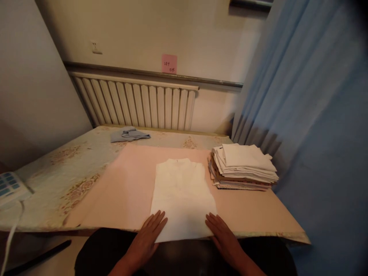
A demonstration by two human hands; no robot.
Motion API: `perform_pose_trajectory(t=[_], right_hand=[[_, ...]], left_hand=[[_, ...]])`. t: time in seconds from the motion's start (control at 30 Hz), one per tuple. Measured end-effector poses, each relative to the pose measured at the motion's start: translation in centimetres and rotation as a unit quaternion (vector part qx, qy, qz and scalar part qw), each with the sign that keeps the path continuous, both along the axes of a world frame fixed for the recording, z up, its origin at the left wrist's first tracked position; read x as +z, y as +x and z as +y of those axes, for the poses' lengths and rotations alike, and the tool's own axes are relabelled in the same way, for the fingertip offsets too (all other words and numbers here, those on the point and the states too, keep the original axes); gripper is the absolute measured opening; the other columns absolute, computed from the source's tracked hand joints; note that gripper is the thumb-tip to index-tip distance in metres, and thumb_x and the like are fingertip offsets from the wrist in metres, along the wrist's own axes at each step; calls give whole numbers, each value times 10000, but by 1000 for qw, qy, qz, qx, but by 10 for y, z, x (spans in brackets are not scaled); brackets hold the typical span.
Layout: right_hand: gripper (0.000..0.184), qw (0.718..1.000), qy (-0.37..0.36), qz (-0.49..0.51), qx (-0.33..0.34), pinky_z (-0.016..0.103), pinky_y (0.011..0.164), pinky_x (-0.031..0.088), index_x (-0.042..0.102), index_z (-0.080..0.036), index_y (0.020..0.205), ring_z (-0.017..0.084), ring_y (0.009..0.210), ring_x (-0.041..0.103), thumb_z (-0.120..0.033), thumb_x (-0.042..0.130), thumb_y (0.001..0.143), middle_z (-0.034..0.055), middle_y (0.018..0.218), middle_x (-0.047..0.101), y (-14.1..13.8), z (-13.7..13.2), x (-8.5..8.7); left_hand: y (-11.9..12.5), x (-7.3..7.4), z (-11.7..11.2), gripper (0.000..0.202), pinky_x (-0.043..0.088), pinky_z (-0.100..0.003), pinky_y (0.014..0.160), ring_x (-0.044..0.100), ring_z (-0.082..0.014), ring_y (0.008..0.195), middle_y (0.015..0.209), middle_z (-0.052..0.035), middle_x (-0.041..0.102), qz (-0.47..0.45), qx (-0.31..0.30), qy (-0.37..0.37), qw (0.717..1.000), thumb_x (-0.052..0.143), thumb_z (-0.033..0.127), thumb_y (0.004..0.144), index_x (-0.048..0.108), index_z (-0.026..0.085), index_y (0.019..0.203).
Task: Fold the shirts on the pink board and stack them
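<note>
A white shirt-like garment [181,191], folded at its sides, lies flat on a pink cloth [126,184] over the table. Its neckline points away from me and its near edge reaches the table's front edge. On its lower left corner my left hand [151,234] rests flat with the fingers stretched out. My right hand [222,234] lies likewise at the lower right edge, fingers extended. Neither hand grips the fabric. Right of the garment is a stack of folded clothes [244,165], mostly white on top with brown and other colours below.
A crumpled grey-blue cloth [129,134] lies at the back left on the floral tablecloth [94,168]. A white device with blue keys [10,188] and a cable is at far left. Behind stands a radiator [143,101]; a blue curtain [301,115] hangs on the right.
</note>
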State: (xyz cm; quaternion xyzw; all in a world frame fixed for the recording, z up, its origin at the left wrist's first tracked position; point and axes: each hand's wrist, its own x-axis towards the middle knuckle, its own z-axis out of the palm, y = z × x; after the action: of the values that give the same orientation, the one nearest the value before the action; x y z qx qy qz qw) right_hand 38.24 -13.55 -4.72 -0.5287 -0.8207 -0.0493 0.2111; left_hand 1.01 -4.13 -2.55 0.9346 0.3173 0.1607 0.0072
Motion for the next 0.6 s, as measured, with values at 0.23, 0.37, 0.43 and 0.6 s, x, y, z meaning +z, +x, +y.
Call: perform_pose_trajectory(t=[0.23,0.37,0.43,0.6], right_hand=[[548,998,36,44,27,430,1091,415,448,-281,1392,185,1342,419,-83,444,881,40,1385,538,6,1,9],[616,998,9,64,21,423,1072,440,474,-278,1381,193,1333,434,-39,407,817,42,1403,518,11,0,13],[648,997,-5,74,10,430,1069,440,487,-274,1375,199,1333,434,-33,402,779,46,1413,506,15,1,11],[660,997,-26,72,4,434,1066,432,493,-248,1377,220,1343,419,-78,442,742,55,1443,469,30,13,4]], left_hand=[[-12,-8,5,757,347,-460,1131,316,-228,1406,1540,-51,332,-53,-17,33,998,393,43,844,144,285,1517],[-17,-11,10,668,370,-414,1118,388,-213,1367,1499,-44,408,-82,-20,40,996,402,140,908,169,301,1513],[-20,-12,14,626,374,-401,1115,402,-209,1359,1487,-32,428,-94,-24,34,995,400,196,933,185,320,1508],[-26,-12,26,595,413,-395,1087,412,-225,1352,1493,-33,418,-93,-18,3,996,457,322,939,239,342,1492]])
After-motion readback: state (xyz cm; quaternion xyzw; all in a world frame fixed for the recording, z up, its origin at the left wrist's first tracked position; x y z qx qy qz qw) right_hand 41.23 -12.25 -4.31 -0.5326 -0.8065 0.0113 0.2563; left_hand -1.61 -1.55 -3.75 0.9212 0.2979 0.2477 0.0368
